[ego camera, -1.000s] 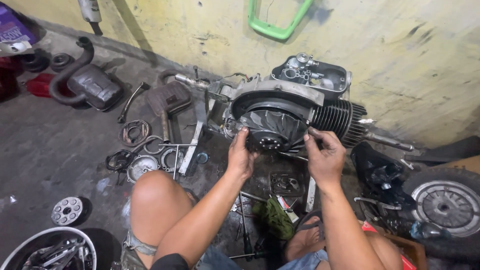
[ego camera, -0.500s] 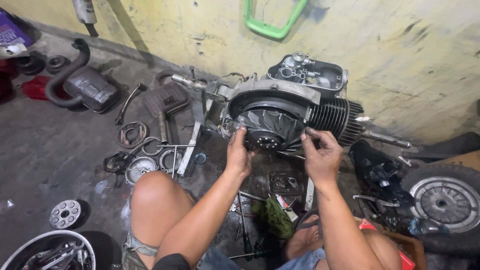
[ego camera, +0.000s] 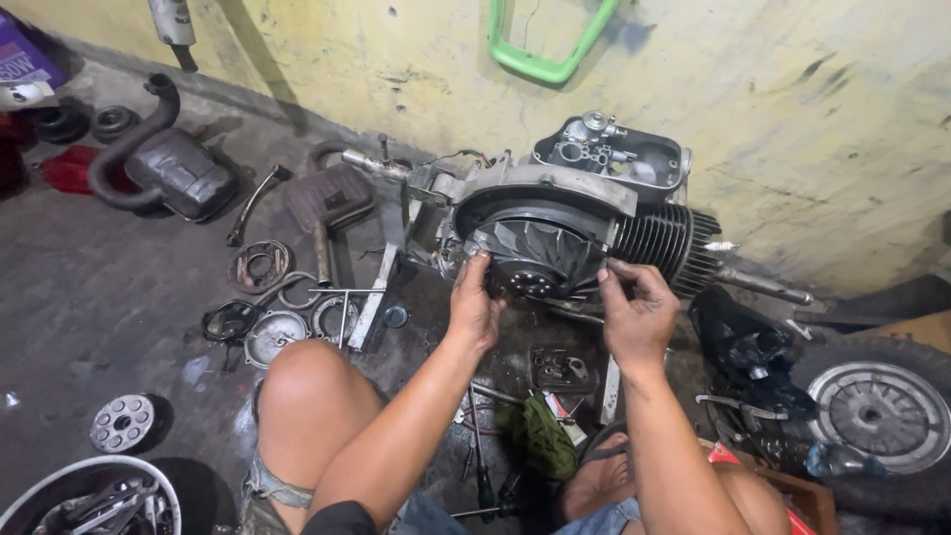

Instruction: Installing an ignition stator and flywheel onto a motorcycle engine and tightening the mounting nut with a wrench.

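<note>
- Both hands sit much as they did a second ago, pressed to the front of the engine; the view has dipped a little, and the right hand has crept slightly up toward the fan's rim.
- Left hand (ego camera: 475, 305) lies on the lower left edge of the dark finned flywheel fan (ego camera: 540, 253), fingers curled against it; its grip is closed on that rim.
- Right hand (ego camera: 636, 312) is at the fan's lower right edge, thumb and fingertips pinched together; whether something small is caught between them cannot be told.
- Scooter engine (ego camera: 555, 213) rests on the concrete floor (ego camera: 89, 297) against the yellow wall (ego camera: 792, 109), its ribbed cylinder (ego camera: 662, 243) pointing right and an open carburettor box (ego camera: 614, 154) on top.
- Left of the engine lie a black exhaust muffler (ego camera: 168, 173), a brown seat-like part (ego camera: 332, 198), and several rings and round plates (ego camera: 277, 332).
- At right, a wheel with tyre (ego camera: 877, 411) lies flat near a black plastic bag (ego camera: 743, 342).
- A green rag (ego camera: 540, 436) lies between the person's legs, with the bare left knee (ego camera: 307, 396) raised just below the left forearm.
- A green frame (ego camera: 550, 45) hangs on the wall above.
</note>
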